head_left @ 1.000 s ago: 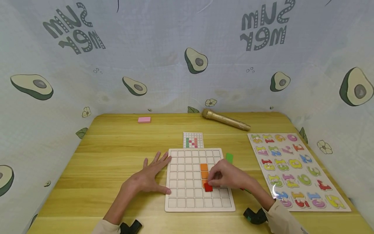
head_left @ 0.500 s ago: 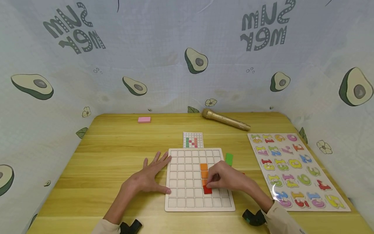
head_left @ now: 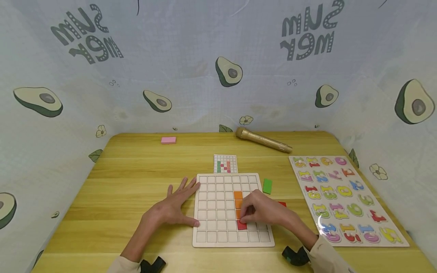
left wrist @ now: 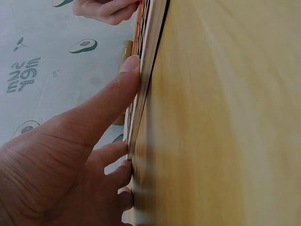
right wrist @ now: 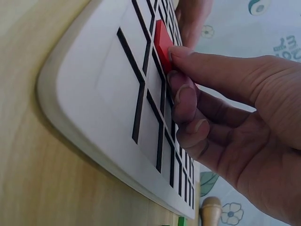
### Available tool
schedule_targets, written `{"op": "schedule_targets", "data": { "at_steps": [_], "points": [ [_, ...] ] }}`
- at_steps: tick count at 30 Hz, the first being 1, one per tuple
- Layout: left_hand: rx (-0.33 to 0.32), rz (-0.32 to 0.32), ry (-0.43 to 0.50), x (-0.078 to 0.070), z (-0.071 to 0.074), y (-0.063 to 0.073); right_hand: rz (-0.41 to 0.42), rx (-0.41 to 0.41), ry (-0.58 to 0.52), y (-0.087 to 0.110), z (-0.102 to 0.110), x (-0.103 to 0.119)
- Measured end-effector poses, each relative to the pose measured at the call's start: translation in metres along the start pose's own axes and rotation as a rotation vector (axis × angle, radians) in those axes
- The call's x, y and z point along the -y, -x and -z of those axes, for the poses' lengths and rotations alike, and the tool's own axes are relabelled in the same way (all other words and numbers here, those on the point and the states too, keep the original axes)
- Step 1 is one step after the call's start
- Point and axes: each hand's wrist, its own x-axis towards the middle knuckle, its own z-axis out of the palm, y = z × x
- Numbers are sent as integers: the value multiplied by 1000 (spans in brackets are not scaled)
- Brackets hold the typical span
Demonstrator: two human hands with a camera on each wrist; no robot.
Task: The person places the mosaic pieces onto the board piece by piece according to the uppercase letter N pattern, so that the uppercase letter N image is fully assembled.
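Observation:
A white grid board lies on the table, with a column of orange tiles in its cells. Just below that column sits a red square tile, its near edge flush against the grid lines or nearly so. Thumb and fingertips of my right hand pinch this tile by its right side; in the right wrist view the thumb touches the edge of the red tile. My left hand is spread along the board's left edge, and its thumb rests on the rim.
A small pattern card lies behind the board. Green and red pieces are to the right, the red mostly covered by my hand. Further off are a number puzzle, a gold microphone and a pink block.
My right hand has moved slightly toward me with the red tile, which has gone from overlapping the lowest orange tile to the cell below it. The left hand has stayed put.

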Motion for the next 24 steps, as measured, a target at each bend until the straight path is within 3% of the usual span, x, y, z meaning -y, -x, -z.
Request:
{"op": "schedule_targets", "data": {
  "at_steps": [24],
  "points": [
    [-7,-4,3,0,-1,1,32,-8,39,-1,-1,-4]
  ]
}}
